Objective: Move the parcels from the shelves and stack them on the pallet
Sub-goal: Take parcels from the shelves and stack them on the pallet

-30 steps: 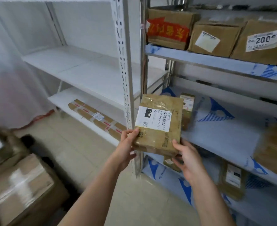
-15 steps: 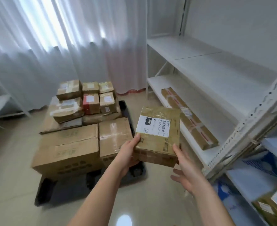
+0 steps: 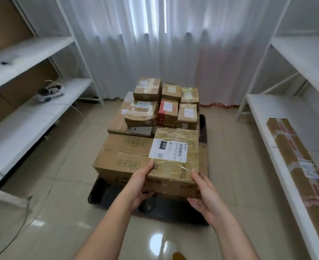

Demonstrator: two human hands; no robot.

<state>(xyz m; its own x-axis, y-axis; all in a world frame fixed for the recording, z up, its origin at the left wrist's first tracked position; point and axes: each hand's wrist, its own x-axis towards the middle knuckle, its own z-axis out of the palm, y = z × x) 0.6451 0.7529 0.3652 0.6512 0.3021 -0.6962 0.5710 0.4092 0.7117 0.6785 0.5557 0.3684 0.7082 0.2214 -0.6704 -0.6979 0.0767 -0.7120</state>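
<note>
I hold a brown taped parcel (image 3: 179, 166) with a white barcode label in front of me, above the near right part of the pallet. My left hand (image 3: 139, 186) grips its near left corner, thumb on top. My right hand (image 3: 205, 194) grips its near right corner from below and the side. The black pallet (image 3: 98, 192) lies on the floor straight ahead. A large carton (image 3: 121, 156) fills its near left, and several smaller parcels (image 3: 155, 107) are stacked behind it.
White shelving (image 3: 23, 113) runs along the left, with a small bundle of straps (image 3: 49, 91) on it. White shelves (image 3: 295, 139) on the right carry one long flat parcel (image 3: 301, 175). A white curtain (image 3: 173, 44) hangs behind the pallet. The tiled floor is glossy.
My view has swung left from the shelves to face the pallet head-on. Both hands have carried the labelled parcel from the shelf side to above the pallet's near right.
</note>
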